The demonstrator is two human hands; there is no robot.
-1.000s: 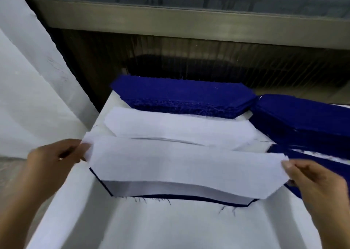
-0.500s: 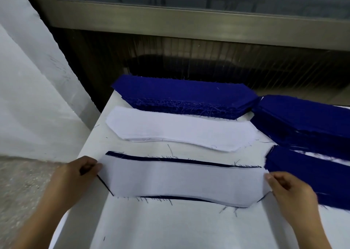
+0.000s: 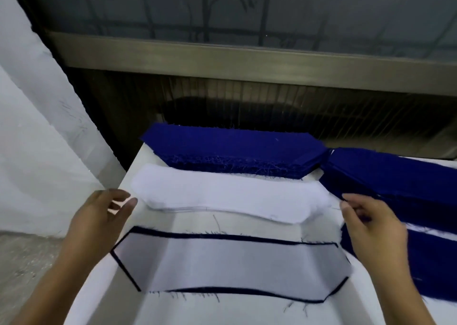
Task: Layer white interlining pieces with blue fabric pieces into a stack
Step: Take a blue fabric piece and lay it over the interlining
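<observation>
A white interlining piece lies flat on a blue fabric piece whose dark edge shows all round it, near the front of the white table. Behind it sits a pile of white interlining pieces. A thick stack of blue fabric pieces lies at the table's far edge. My left hand hovers beside the white pile's left end, fingers loosely spread, holding nothing. My right hand hovers at the pile's right end, fingers relaxed and empty.
More blue fabric stacks lie at the right, and another blue piece lies at the right front. A white cloth hangs on the left. A metal rail runs behind the table.
Both hands let go of the interlining piece laid on the blue piece and moved up to the ends of the white pile. The camera view shifted slightly upward.
</observation>
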